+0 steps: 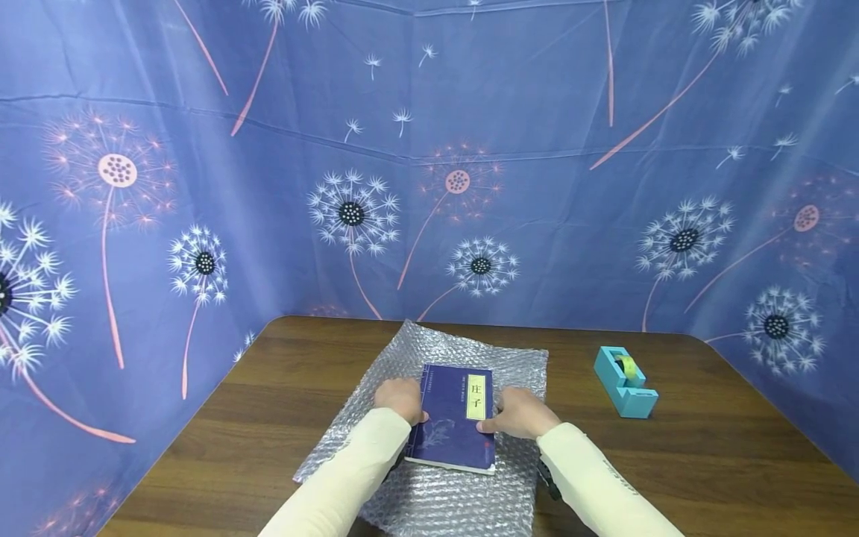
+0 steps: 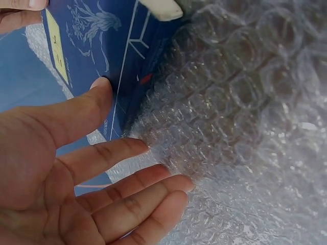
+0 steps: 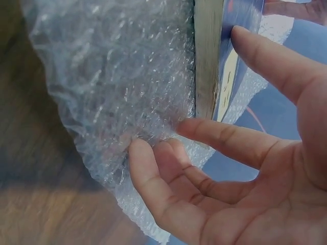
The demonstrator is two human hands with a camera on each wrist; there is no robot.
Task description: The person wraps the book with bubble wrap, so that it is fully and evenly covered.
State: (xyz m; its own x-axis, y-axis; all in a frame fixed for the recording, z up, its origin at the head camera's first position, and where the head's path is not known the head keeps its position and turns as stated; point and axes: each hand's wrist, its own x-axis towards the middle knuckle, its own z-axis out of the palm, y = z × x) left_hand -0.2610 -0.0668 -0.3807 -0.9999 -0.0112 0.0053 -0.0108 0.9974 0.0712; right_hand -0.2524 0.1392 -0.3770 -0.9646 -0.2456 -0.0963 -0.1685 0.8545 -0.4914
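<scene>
A dark blue book (image 1: 446, 447) with a yellow title label lies on a sheet of bubble wrap (image 1: 463, 500). My left hand (image 1: 400, 400) holds the book's left side, thumb (image 2: 102, 92) on the cover and fingertips low by the spine edge, against the bubble wrap. On the opposite side, my right hand (image 1: 520, 412) has its thumb (image 3: 245, 41) at the cover's edge; the index fingertip is near the bottom of the page block (image 3: 207, 61). The other right fingers bend and touch the bubble wrap. The undersides of the book's edges are hidden.
A turquoise tape dispenser (image 1: 624, 382) with a yellow-green roll stands on the wooden table (image 1: 268, 395) to the right. A blue dandelion-print cloth (image 1: 557, 246) hangs behind the table and along both sides.
</scene>
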